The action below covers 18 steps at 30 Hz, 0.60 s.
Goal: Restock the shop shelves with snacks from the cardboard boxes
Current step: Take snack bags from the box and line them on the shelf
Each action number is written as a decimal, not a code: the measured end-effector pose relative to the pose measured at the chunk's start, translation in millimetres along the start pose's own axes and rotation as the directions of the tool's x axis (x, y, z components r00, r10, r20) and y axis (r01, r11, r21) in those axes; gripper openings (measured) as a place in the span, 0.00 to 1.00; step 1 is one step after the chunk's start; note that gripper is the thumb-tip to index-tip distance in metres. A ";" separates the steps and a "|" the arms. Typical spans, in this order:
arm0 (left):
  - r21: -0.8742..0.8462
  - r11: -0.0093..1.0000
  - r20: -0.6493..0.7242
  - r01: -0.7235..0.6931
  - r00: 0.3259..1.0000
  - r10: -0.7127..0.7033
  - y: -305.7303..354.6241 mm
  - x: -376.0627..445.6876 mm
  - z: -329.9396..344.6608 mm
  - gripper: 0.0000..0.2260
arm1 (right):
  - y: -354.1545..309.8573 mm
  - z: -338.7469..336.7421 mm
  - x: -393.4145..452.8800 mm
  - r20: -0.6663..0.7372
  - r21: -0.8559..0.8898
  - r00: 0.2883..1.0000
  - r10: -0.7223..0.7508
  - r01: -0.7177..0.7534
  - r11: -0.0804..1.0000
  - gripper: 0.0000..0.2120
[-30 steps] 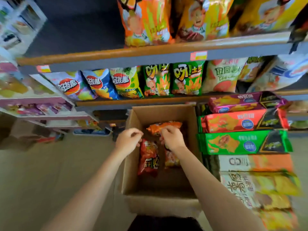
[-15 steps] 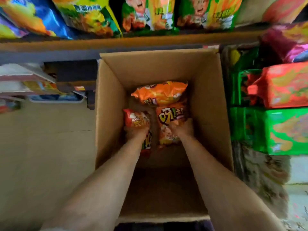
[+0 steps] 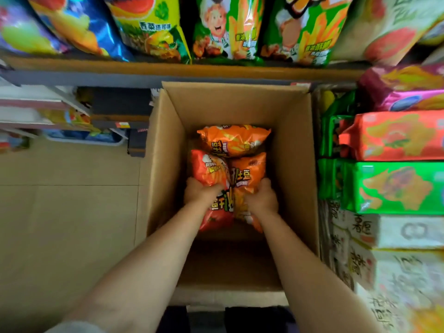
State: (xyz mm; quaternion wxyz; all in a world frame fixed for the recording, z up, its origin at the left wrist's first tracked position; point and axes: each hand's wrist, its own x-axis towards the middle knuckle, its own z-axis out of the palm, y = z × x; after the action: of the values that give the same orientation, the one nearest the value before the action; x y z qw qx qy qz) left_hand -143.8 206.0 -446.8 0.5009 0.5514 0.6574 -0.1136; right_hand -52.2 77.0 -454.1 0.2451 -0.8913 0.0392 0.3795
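Note:
An open cardboard box (image 3: 295, 164) stands on the floor under the shelf. Inside it lie three snack bags. My left hand (image 3: 200, 192) grips a red snack bag (image 3: 209, 170), fingers curled into its middle. My right hand (image 3: 262, 197) grips an orange snack bag (image 3: 249, 170) beside it. The two bags touch each other. A third orange bag (image 3: 234, 139) lies across the far end of the box, untouched. Both forearms reach down into the box.
A wooden-edged shelf (image 3: 192, 68) above the box carries green, yellow and blue snack bags (image 3: 225, 27). Stacked red (image 3: 396, 135), green (image 3: 394, 188) and white packs fill the right side. Beige floor tiles (image 3: 67, 200) lie to the left, with low racks behind.
My head has moved lower and closer to the box. Both hands have closed tighter on their bags and the two bags are pulled together and raised slightly.

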 end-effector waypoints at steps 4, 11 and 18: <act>0.062 0.976 0.011 -0.210 0.978 0.209 25.2 -65.6 -40.7 0.39 | -10.8 -37.6 -54.3 -0.079 0.034 0.994 -0.078 0.080 0.996 0.10; -0.019 0.922 -0.010 -0.387 0.922 0.387 26.2 -127.4 -100.0 0.40 | -2.0 -50.4 -84.3 0.139 -0.028 0.990 0.026 -0.022 0.999 0.23; 0.605 0.641 -0.105 -0.472 0.751 0.652 -20.0 -95.5 -71.5 0.41 | 8.6 4.7 -53.0 0.248 -0.023 0.952 0.181 -0.181 0.983 0.29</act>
State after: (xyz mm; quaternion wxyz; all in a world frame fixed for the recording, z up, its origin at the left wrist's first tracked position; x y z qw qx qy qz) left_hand -209.2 190.5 -346.2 0.2217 0.8588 0.4600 -0.0420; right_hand -95.0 65.5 -423.5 0.2123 -0.8293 0.0895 0.5091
